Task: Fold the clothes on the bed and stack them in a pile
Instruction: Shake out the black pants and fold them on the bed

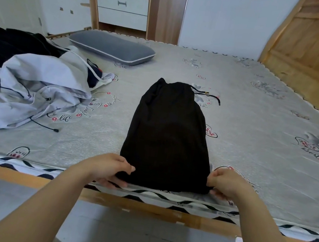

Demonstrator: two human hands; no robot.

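I am seeing the left hand (111,168) pinching the near left corner of the folded black trousers (167,140), while the right hand (225,184) is pinching the near right corner. The trousers are lying lengthwise on the bed (248,117), near its front edge. A crumpled light grey jacket (35,89) is lying well apart to the left, and a grey pillow (111,46) is lying beyond it.

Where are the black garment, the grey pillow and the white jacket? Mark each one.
black garment (168,134), head view, middle of the folded cloth.
grey pillow (111,46), head view, centre of its top face.
white jacket (42,82), head view, crumpled upper folds.
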